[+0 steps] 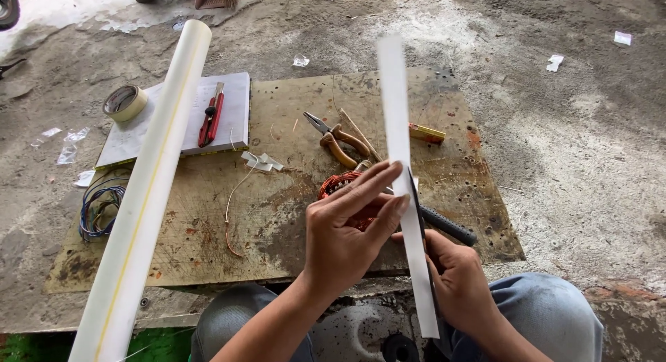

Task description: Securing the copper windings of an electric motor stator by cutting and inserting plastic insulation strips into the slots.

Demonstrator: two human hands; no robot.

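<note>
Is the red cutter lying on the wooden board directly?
No, the red cutter lies on a white sheet stack, which rests on the board.

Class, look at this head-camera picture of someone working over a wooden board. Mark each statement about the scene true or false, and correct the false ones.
1. The left hand pinches a long white strip. True.
2. The pliers lie inside the tape roll. False: they lie on the wooden board, far from the roll.
3. A red-handled cutter rests on a pale flat sheet. True.
4. The long white tube stands upright. False: it lies slanted across the board's left side.
5. The right hand is free. False: it holds the strip from below.
</note>
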